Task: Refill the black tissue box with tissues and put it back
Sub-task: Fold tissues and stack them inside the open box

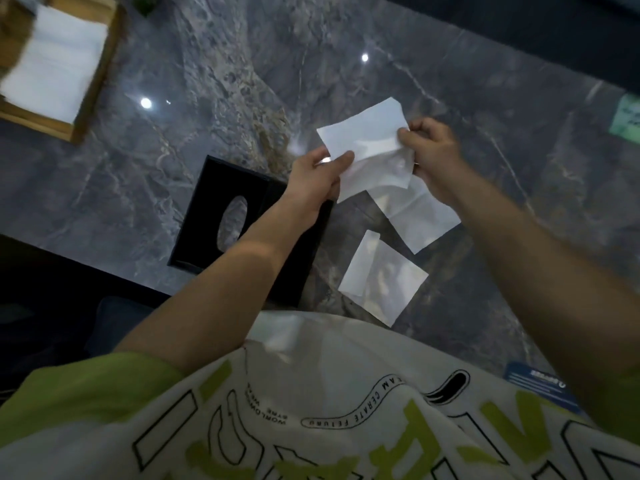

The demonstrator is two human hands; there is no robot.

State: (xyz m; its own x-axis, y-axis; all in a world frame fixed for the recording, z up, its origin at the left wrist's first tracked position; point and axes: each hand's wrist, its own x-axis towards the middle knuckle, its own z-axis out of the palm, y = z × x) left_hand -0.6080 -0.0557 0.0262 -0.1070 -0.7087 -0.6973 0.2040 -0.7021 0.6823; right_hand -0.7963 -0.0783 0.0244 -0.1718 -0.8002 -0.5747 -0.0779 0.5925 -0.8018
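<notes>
White tissue (367,140) pinched btwn both hands: left (317,178) & right (431,152), above black box (207,216).

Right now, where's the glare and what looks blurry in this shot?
Head view: two bright ceiling-light reflections on the glossy marble table; the wooden tray of tissues at top left is motion-blurred; the tissue held in both hands stays fairly sharp; edges curve from the wide lens.

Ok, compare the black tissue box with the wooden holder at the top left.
The black tissue box has a closed top with an oval slot, and no tissue shows there; the wooden holder is open and holds a white stack. The black box lies by the left hand; the wooden one sits away, untouched. Both rest on the marble table.
</notes>
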